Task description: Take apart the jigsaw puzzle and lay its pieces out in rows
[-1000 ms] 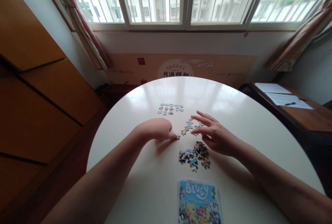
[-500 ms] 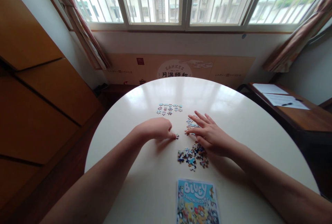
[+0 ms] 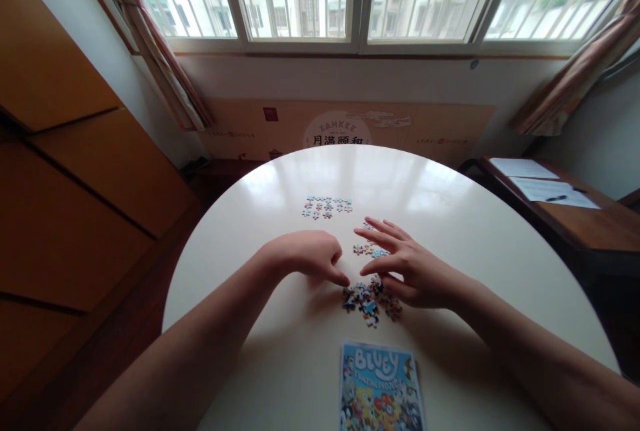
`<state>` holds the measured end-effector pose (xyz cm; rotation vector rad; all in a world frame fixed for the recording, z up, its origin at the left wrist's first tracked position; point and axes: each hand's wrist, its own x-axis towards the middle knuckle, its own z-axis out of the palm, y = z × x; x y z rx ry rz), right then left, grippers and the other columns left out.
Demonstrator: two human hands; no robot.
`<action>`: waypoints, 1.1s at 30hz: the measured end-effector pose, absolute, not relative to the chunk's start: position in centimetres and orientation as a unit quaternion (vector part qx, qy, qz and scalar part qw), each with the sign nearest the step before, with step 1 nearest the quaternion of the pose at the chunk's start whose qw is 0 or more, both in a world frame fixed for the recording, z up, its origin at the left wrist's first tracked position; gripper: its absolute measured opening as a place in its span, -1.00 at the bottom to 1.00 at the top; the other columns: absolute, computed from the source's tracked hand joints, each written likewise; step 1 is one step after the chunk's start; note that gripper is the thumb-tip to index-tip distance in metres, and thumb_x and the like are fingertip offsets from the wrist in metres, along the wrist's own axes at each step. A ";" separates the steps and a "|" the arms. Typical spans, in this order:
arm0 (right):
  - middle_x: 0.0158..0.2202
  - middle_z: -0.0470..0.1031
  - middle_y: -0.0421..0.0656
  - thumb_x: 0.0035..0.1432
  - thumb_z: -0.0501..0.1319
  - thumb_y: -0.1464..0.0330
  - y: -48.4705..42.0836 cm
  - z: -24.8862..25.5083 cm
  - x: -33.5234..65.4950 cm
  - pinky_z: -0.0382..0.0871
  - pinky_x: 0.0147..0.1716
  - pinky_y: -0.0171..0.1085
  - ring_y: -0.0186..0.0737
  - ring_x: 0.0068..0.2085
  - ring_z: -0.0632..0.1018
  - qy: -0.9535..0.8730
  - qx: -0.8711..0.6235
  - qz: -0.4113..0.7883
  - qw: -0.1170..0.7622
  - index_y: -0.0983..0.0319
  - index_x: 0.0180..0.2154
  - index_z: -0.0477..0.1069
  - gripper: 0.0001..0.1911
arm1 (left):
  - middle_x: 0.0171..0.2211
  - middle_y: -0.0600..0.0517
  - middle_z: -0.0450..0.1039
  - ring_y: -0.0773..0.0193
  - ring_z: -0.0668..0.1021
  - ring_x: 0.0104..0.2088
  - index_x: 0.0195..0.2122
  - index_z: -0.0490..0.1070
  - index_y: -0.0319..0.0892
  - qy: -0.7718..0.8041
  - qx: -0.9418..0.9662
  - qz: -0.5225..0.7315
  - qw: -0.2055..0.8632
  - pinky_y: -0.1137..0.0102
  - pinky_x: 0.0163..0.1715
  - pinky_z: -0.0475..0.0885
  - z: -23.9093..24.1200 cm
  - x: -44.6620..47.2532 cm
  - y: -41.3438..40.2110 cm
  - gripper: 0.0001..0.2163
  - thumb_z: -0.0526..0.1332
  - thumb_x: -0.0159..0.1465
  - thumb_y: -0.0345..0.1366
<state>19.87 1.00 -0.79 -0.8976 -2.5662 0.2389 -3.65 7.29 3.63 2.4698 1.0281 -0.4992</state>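
My left hand (image 3: pixel 313 254) has its fingers curled inward and its thumb stretched toward the left edge of a heap of jigsaw pieces (image 3: pixel 369 304). Whatever may be inside those fingers is hidden. Fingers spread apart, my right hand (image 3: pixel 400 264) hovers at the heap's upper right and holds nothing visible. It partly covers a second group of jigsaw pieces (image 3: pixel 359 249) just beyond. Farther off, rows of separate jigsaw pieces (image 3: pixel 327 207) lie spaced out on the white table.
A blue picture card marked BLUEY (image 3: pixel 381 384) lies on the round white table (image 3: pixel 240 351) near my body. To the right stands a brown desk (image 3: pixel 600 228) with papers (image 3: pixel 550 191) and pens. A wooden cabinet (image 3: pixel 90 218) is on the left.
My left hand has moved right and toward me, to the heap's edge. The single piece by its thumb no longer shows there. My right hand has drawn its fingers slightly nearer the heap.
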 end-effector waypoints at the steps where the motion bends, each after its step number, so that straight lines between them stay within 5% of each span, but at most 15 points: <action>1: 0.43 -0.02 -0.35 0.03 0.23 0.56 0.9 -0.7 19.8 -0.04 0.37 0.23 0.04 0.45 -0.03 -0.924 -0.316 0.093 0.197 -0.01 -0.09 0.58 -0.53 | -0.51 -0.01 0.48 0.26 0.39 -0.53 -0.41 0.53 -0.17 0.366 0.887 -0.186 0.210 0.34 -0.46 0.29 3.7 -3.7 7.2 -0.57 0.27 0.12 0.15; 16: 0.42 0.01 -0.36 0.00 0.25 0.56 0.7 -0.3 19.6 0.05 0.34 0.25 0.06 0.45 -0.02 -0.931 -0.306 0.124 0.154 -0.03 -0.09 0.59 -0.51 | -0.45 -0.06 0.51 0.24 0.40 -0.51 -0.35 0.55 -0.20 0.401 0.878 -0.183 0.189 0.32 -0.42 0.31 3.7 -4.3 8.0 -0.61 0.21 0.22 0.07; 26: 0.37 0.15 -0.25 0.09 0.14 0.60 1.6 -1.5 20.4 0.20 0.30 0.18 -0.03 0.43 0.06 -0.914 -0.324 0.091 0.226 0.04 -0.08 0.55 -0.54 | -0.27 -0.05 0.57 0.16 0.51 -0.27 -0.19 0.54 -0.15 0.412 0.904 -0.011 0.117 0.35 -0.29 0.33 4.3 -4.7 8.0 -0.78 0.22 0.29 -0.13; 33: 0.29 0.28 -0.23 0.03 0.09 0.66 2.1 -2.0 20.7 0.35 0.23 0.10 -0.08 0.39 0.18 -0.889 -0.341 0.071 0.296 0.06 -0.14 0.57 -0.50 | -0.24 -0.03 0.61 0.17 0.55 -0.23 -0.20 0.60 -0.10 0.354 0.922 -0.065 0.145 0.35 -0.22 0.37 4.1 -4.2 7.5 -0.84 0.27 0.21 -0.32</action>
